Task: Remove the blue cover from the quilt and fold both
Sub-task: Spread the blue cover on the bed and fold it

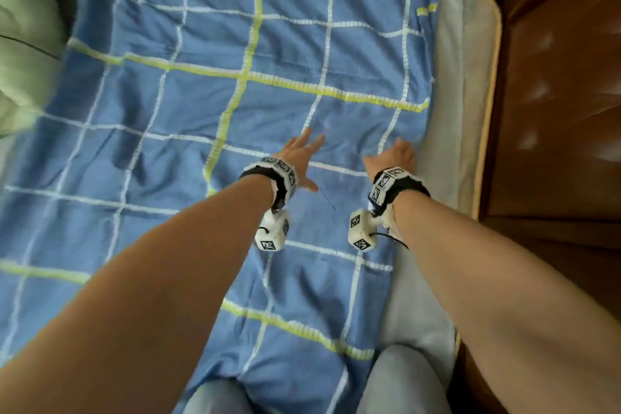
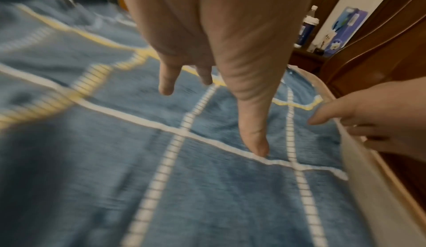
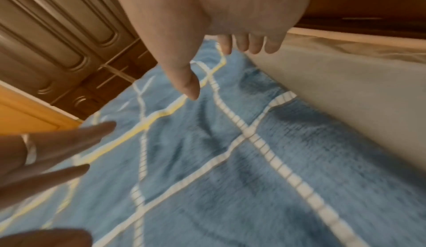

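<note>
Hands were over the blue cover (image 1: 215,84), spread flat across the bed, the left hand (image 1: 300,158) with fingers spread, the right hand (image 1: 396,155) loose-fingered by the right edge, holding nothing; folding seemed next, needing an edge grabbed.

we reach both bare forearms forward and down, a marker-covered band on each wrist. our left hand (image 1: 300,158) is flat, fingers straight and spread, thumb out to the side, a ring on one finger. our right hand (image 1: 394,157) is beside it, palm down, fingers straight and close together, thumb pointing inward toward the left.
</note>
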